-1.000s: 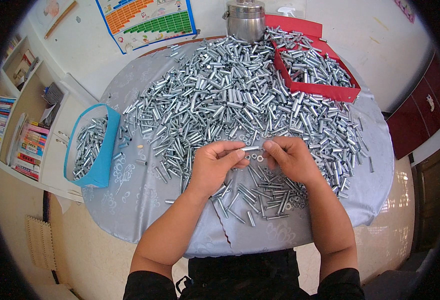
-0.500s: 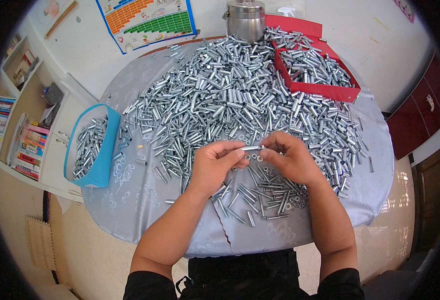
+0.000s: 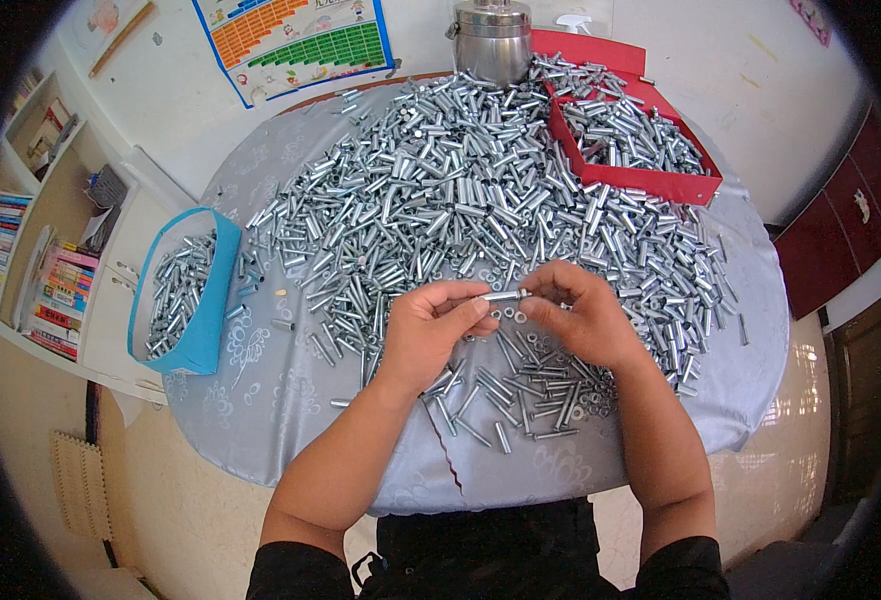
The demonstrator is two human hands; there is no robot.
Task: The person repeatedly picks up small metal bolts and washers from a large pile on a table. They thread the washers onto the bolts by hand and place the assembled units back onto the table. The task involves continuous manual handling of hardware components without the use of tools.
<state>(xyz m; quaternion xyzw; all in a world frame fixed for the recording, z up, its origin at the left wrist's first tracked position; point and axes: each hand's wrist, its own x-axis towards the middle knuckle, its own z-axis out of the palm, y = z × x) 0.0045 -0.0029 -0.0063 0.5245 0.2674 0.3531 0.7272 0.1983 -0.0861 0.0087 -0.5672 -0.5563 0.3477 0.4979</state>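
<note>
Between my two hands, a silvery sleeve anchor bolt (image 3: 503, 296) lies level over the near part of a big metal pile. My left hand (image 3: 423, 335) pinches its left end between thumb and fingers. At the other end, the fingertips of my right hand (image 3: 589, 322) close around the bolt's tip; they hide whether a nut or washer sits there. The pile (image 3: 431, 190) holds metal sleeves and bolts, heaped beyond both hands. Small nuts (image 3: 508, 314) lie just below the held piece. Nearer me, loose bolts (image 3: 551, 392) and washers (image 3: 579, 411) are scattered between my forearms.
A blue basket (image 3: 223, 290) with metal sleeves stands at the left table edge. At the back right sits a red box (image 3: 651, 182) full of similar parts, beside a steel pot (image 3: 493, 45). A grey cloth (image 3: 301, 430) covers the round table. Bookshelves (image 3: 91, 290) stand left.
The right fingers have shifted very slightly at the bolt's end. Otherwise both hands and the bolt stay in place.
</note>
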